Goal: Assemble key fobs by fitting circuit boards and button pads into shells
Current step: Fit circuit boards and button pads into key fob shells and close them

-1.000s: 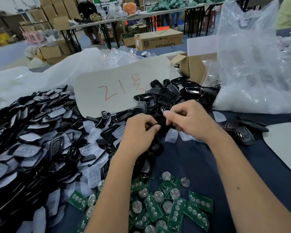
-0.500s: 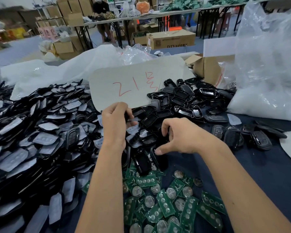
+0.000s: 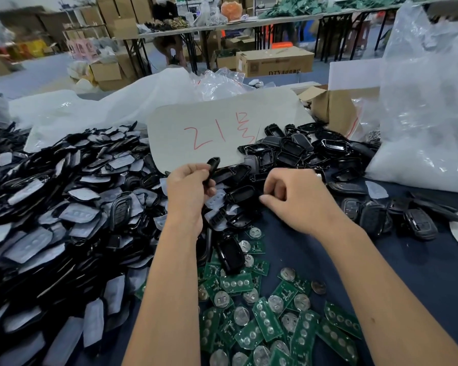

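Dark blue surface (image 3: 381, 273) is buried in black shells and green circuit boards (image 3: 262, 313), left hand (image 3: 188, 191) gripping one shell (image 3: 212, 170) above the pile, right hand (image 3: 299, 199) curled with fingers apparently empty, cardboard boxes (image 3: 275, 62) stacked behind.

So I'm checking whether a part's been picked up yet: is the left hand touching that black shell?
Touching. The head view shows the left hand pinching the black shell between thumb and fingers, lifted above the pile.
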Tool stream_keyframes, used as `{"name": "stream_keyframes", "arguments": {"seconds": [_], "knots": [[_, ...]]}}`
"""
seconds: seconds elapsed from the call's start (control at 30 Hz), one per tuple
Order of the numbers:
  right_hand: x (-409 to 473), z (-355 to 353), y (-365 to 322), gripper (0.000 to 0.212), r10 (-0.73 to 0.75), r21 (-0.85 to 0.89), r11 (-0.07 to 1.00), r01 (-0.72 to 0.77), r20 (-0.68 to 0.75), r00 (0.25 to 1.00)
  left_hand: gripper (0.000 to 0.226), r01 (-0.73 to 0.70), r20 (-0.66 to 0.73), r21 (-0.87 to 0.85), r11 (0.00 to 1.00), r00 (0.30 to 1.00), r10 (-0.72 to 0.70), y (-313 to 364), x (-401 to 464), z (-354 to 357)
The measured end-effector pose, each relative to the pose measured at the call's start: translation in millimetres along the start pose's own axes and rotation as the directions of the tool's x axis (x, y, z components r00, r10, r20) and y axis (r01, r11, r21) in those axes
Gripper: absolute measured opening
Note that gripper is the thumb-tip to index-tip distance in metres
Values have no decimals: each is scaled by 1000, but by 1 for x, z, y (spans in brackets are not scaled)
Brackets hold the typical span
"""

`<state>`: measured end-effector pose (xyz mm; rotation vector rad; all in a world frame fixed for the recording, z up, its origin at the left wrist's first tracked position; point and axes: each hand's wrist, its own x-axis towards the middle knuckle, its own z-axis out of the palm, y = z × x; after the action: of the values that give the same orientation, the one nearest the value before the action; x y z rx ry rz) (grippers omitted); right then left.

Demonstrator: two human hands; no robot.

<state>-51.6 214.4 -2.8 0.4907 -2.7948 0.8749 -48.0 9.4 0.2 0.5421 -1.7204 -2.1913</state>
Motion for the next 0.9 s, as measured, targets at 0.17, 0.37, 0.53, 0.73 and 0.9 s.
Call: {"name": "stream_keyframes", "arguments": {"seconds": [0.17,0.37,0.53,0.73,0.9], "knots": [[-4,3,-26,44,58,-209,978,23,374,925,18,-39,16,48,998,999,38,-4,0,-1],[-5,-4,-31,20,35,-181,983,42,400,916,20,-25,-38,-9,1000,999,24,-4,-4,-5],[0,-7,-10,20,-91,52,995,81,238,967,8,-7,-2,-21,1000,1000,7,-4,-3,-4],[4,11,-2,23,125,682,726,-89,-3,992,20,66,147,1,998,987,-65,-5,-8,7],[3,22,-2,19,162,568,822,-44,-159,974,21,79,210,67,995,974,-91,-11,-17,22]]}}
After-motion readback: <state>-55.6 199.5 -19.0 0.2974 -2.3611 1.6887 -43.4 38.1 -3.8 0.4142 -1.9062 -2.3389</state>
